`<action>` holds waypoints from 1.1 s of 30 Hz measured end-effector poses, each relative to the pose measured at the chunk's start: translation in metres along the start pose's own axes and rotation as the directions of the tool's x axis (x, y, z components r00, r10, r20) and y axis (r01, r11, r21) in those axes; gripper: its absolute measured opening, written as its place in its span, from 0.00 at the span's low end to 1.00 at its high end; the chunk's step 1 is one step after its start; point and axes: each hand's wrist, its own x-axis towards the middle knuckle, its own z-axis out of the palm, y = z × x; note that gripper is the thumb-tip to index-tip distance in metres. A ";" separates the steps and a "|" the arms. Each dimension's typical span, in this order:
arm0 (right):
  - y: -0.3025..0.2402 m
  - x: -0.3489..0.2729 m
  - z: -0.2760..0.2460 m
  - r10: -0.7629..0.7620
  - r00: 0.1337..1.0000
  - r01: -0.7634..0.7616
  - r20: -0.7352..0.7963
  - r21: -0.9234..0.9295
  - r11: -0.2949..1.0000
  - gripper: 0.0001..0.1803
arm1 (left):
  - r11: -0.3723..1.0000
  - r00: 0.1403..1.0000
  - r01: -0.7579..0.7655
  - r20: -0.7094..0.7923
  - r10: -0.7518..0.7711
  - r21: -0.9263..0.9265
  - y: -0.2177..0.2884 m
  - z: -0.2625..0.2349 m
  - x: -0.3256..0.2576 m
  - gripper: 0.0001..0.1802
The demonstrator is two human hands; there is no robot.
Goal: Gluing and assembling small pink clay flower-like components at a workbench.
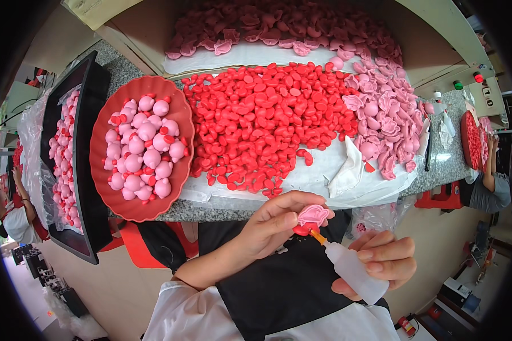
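Note:
Between the fingertips of my left hand (270,223) is a small pink hollow shell (313,214), its open side showing. A glossy red piece (302,229) sits against the shell's lower edge; whether the two are joined, I cannot tell. My right hand (389,258) is wrapped round a whitish squeeze bottle (355,271), tilted with its narrow orange nozzle (318,236) touching or nearly touching the red piece. Both hands are in front of my black apron (267,292), just off the table's near edge.
A heap of red oval pieces (261,119) covers the table's middle, with pink shells (384,125) to its right. A crumpled white cloth (347,170) lies in front. Leftward stand a red scalloped bowl (102,170) of pink-and-red pieces and a black tray (91,193). People work at both sides.

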 end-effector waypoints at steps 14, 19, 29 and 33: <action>0.002 0.002 0.005 0.014 0.999 -0.012 0.040 -0.045 0.999 0.30 | 1.000 1.000 0.022 -0.012 -0.022 -0.004 0.002 -0.002 0.000 0.24; 0.003 0.001 0.004 -0.008 1.000 0.008 0.006 0.002 1.000 0.29 | 1.000 1.000 0.030 -0.006 -0.030 -0.010 0.001 -0.001 0.001 0.24; 0.001 -0.002 -0.001 -0.007 1.000 0.009 0.025 -0.062 0.998 0.29 | 1.000 1.000 -0.003 0.005 0.003 0.004 -0.003 0.000 0.003 0.23; 0.003 -0.003 0.000 -0.015 1.000 0.017 0.020 -0.068 0.998 0.30 | 1.000 1.000 -0.008 0.011 0.008 0.014 -0.004 -0.001 0.004 0.23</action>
